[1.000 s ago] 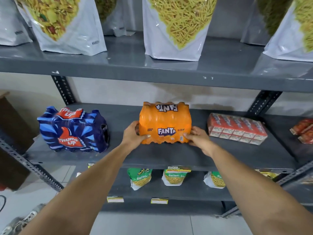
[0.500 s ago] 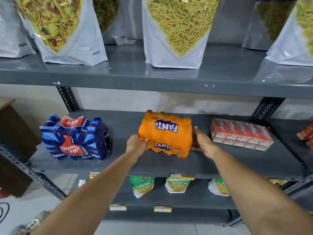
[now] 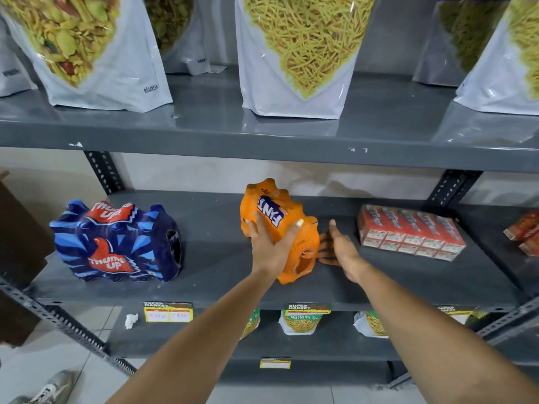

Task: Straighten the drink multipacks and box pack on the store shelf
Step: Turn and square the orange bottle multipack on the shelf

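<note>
An orange Fanta multipack (image 3: 303,246) sits mid-shelf, turned so one end faces me and its logo runs at an angle. My left hand (image 3: 269,243) lies spread over its top and grips it. My right hand (image 3: 338,247) is just right of the pack, fingers apart, close to its side; I cannot tell whether they touch it. A blue Thums Up multipack (image 3: 116,243) stands at the left, slightly askew. A red box pack (image 3: 408,231) lies at the right, angled on the grey middle shelf (image 3: 221,284).
Large white snack pouches (image 3: 294,53) stand on the upper shelf, whose front edge overhangs the packs. More red boxes (image 3: 525,231) sit at far right. Small snack bags (image 3: 300,322) and price tags line the lower shelf. A shoe (image 3: 55,386) shows on the floor at bottom left.
The Fanta pack has been rotated from front-facing to end-on. My left hand moved from its side onto its top; my right hand has come off the pack and opened.
</note>
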`<state>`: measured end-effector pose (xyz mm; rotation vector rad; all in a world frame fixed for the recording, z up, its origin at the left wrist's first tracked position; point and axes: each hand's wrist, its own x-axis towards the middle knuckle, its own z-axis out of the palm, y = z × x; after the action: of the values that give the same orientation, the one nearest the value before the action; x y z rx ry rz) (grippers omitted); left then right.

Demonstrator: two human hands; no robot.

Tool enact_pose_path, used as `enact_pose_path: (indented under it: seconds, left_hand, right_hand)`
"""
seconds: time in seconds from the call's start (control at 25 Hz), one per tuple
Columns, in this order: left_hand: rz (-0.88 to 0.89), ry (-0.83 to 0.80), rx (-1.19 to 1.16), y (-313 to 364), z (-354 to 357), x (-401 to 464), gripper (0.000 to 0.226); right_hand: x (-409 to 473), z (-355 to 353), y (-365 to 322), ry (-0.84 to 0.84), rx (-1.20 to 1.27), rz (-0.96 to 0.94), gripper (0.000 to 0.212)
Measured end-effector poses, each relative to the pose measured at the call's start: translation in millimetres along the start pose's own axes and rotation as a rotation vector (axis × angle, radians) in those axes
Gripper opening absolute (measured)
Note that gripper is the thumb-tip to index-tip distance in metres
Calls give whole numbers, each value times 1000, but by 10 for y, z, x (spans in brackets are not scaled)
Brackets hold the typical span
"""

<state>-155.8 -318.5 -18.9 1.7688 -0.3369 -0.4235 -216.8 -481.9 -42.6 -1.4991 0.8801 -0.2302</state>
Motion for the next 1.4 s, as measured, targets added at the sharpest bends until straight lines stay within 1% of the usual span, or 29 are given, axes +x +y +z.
enact_pose_path:
  seconds: [0.08, 0.12, 0.16, 0.24, 0.32, 0.4, 0.48, 0.52, 0.56, 0.64, 0.68, 0.8, 0.92, 1.08, 1.2, 1.28, 1.32, 1.36, 1.4]
  left_hand:
    - [83, 8, 144, -30, 37, -6, 119]
    - [113, 29, 190, -45, 37, -3, 115]
    - [126, 41, 187, -71, 6, 16, 109]
    - [135, -13, 80, -133, -168, 119, 93]
    - [90, -88, -78, -138, -460, 226, 73]
    - [-3, -77, -172, -137, -757, 340, 54]
    - [-26, -19, -199, -127, -974, 425, 42]
    - [-39, -3, -204, -112, -1041, 453, 41]
    - [-70, 6, -210, -82, -1086, 475, 46]
    - [-140, 2, -217, -10, -1124, 511, 55]
    - [-172, -3, -218, 44, -1126, 515, 56]
    - [-236, -27, -205, 187, -1131, 489, 54]
    - [-249, -61, -156, 246, -1133, 439, 51]
    - [-291, -126, -86, 281, -1166, 340, 53]
    - [-317, -159, -58, 317, -1203, 247, 48]
    - [-326, -178, -2, 400, -1210, 199, 41]
    - [-313, -168, 58, 456, -1191, 185, 36]
    - [-259, -140, 161, 518, -1162, 188, 31]
    - [-162, -104, 311, 566, -1107, 209, 36]
  right_hand:
    - [43, -39, -85, -34, -97, -19, 66]
    - [59, -49, -136, -67, -154, -22, 69]
    - [70, -48, -190, -113, -214, -17, 72]
    - [89, -1, -319, -190, -309, -31, 74]
    - [151, 66, -477, -151, -378, -142, 71]
    - [235, 145, -690, -115, -406, -280, 67]
    - [284, 251, -868, -161, -370, -345, 62]
    - [282, 299, -906, -184, -370, -352, 59]
    - [262, 342, -917, -195, -382, -347, 55]
    - [205, 409, -863, -165, -417, -347, 51]
    - [179, 425, -826, -136, -438, -358, 51]
    - [72, 421, -757, -78, -496, -390, 55]
    - [-125, 423, -661, 10, -548, -417, 60]
    - [-422, 433, -513, 116, -563, -425, 57]
    - [-581, 427, -422, 182, -616, -452, 55]
    - [-653, 436, -405, 201, -607, -467, 56]
    - [-675, 420, -409, 181, -593, -459, 58]
    - [-671, 392, -419, 134, -576, -449, 62]
    - [-666, 323, -433, 64, -550, -428, 68]
